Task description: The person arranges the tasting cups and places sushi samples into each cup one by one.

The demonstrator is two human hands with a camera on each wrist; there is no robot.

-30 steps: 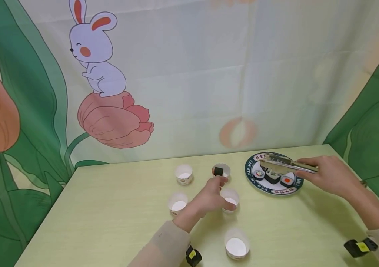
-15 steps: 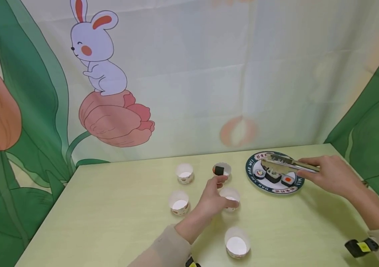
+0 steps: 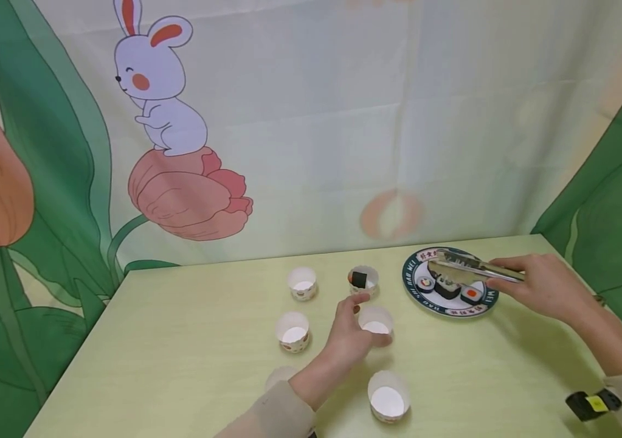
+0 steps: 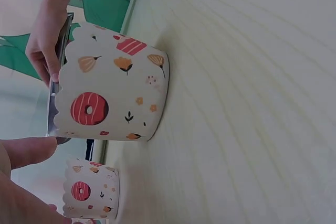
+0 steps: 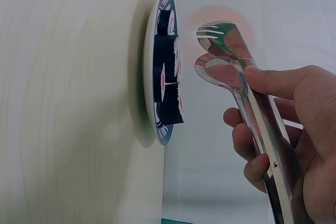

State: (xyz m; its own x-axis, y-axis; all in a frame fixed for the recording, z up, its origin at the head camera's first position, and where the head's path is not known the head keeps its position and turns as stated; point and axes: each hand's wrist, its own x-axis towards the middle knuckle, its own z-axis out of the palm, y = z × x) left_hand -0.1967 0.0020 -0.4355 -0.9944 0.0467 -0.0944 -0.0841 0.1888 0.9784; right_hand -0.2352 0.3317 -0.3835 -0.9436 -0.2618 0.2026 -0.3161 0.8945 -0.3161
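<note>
My left hand (image 3: 351, 331) reaches over a white paper cup (image 3: 374, 322), its thumb and index finger spread apart around the rim. The left wrist view shows the thumb (image 4: 31, 150) overlapping the rim of a nearer printed cup (image 4: 110, 85). Just beyond the fingers, another cup (image 3: 371, 289) holds a sushi piece (image 3: 359, 279) with a dark band and an orange end. My right hand (image 3: 543, 289) grips metal tongs (image 5: 262, 124) over the blue-rimmed plate (image 3: 414, 295). Their spoon and fork ends stand slightly apart, with nothing between them. Several sushi pieces (image 5: 168, 72) lie on the plate, below the tongs.
On the left stand a back cup (image 3: 302, 284) and a middle cup (image 3: 293, 333). A front-left cup (image 3: 280, 375) is partly covered by my forearm. Another cup (image 3: 388, 398) stands at the front right. Behind the table (image 3: 179, 340) hangs a printed curtain (image 3: 300, 121).
My left hand has drawn back slightly from the cup with the sushi piece. Its forearm has shifted, uncovering part of the front-left cup. The right hand and tongs hold almost still.
</note>
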